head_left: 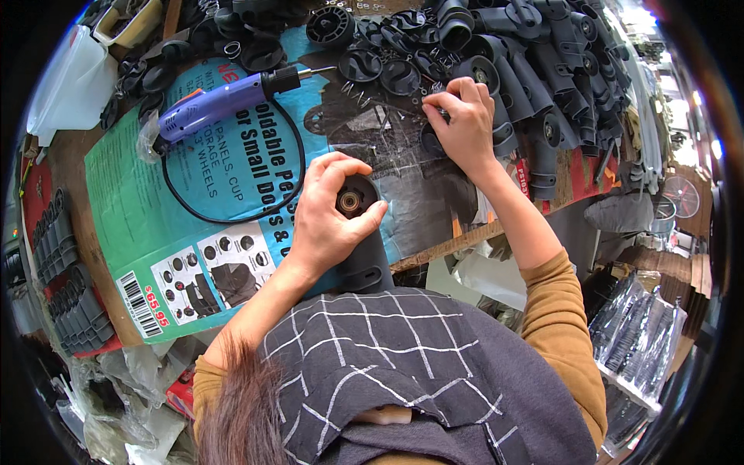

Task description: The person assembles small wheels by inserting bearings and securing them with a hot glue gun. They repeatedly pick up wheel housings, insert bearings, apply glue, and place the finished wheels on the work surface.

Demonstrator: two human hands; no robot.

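Observation:
My left hand [314,213] is wrapped round the rounded top of a black plastic tube fitting [366,260]. A brass-coloured metal ring shows in the round opening at its top, and its lower end reaches toward my apron. To the right and farther off, my right hand [465,128] is closed in a pinch above the table; whatever is between its fingertips is too small to make out. Near those fingertips lie black round caps [401,77] and small metal springs [356,96]. A blue-purple electric screwdriver [221,105] rests on the cardboard, left of and beyond my left hand.
Flattened printed cardboard [124,201] covers much of the table. Black tube fittings [535,70] are heaped at the far right, and more stand in rows [77,310] at the left. The screwdriver's black cable [186,208] loops across the cardboard. A white plastic container [74,81] stands far left.

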